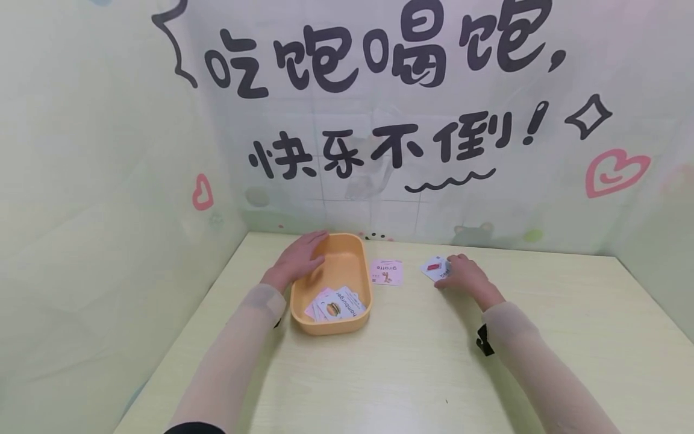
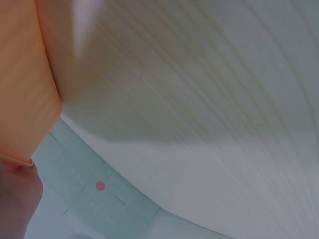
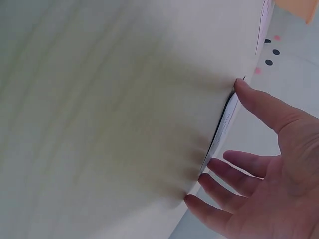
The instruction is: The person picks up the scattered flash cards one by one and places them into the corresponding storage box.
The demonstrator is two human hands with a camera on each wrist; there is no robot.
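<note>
An orange plastic box (image 1: 332, 327) stands left of the table's middle. My left hand (image 1: 297, 259) grips its left rim near the far corner, thumb over the inside; in the left wrist view the box's wall (image 2: 25, 74) shows beside part of that hand (image 2: 17, 196). Inside the box lie several cards, a hamburger card (image 1: 338, 306) on top. Right of the box, a pink giraffe card (image 1: 387, 272) lies flat. My right hand (image 1: 465, 276) holds a white card with a red picture (image 1: 432, 267) at the table surface, its thumb and fingertips at the card's edges, partly covering it.
The pale wooden table (image 1: 401, 374) meets a printed cloth backdrop (image 1: 368, 205) at its far edge, close behind the box and cards. Another cloth wall (image 1: 108, 241) rises along the left side.
</note>
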